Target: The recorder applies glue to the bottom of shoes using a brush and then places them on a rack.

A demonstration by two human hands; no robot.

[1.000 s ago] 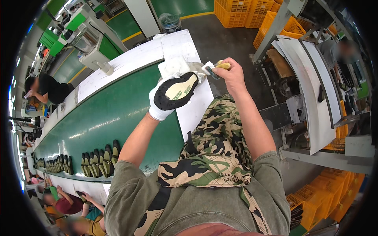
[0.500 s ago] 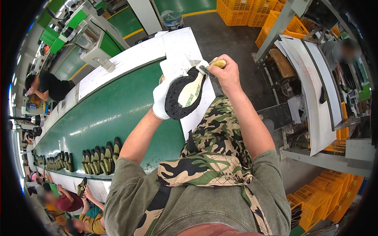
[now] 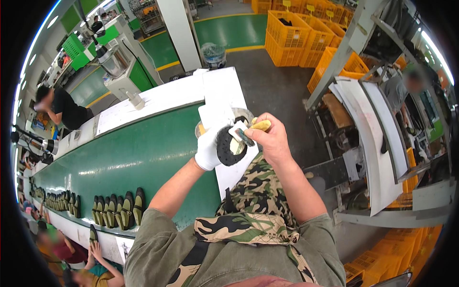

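My left hand (image 3: 207,149), in a white glove, grips a black shoe (image 3: 224,146) from its left side above the corner of the bench. The shoe's underside faces me, with a black textured rim around a pale centre. My bare right hand (image 3: 273,142) is closed on a yellow-handled brush-like tool (image 3: 260,126). Its flat white head and a dark green piece lie over the middle of the shoe, hiding part of the pale centre. Whether the head touches the surface I cannot tell. A round container (image 3: 197,129) is partly hidden behind my gloved hand.
A green conveyor belt (image 3: 143,158) runs to my left, carrying rows of olive-and-black shoes (image 3: 117,210). White board (image 3: 224,88) covers the bench ahead. Orange crates (image 3: 287,36) are stacked beyond. A metal rack with white sheets (image 3: 366,134) stands right. Other people work at left and right.
The white head of the tool has moved from the shoe's far end toward its middle, over the pale centre. The shoe has turned and tilted. My view has shifted, so the surroundings sit lower.
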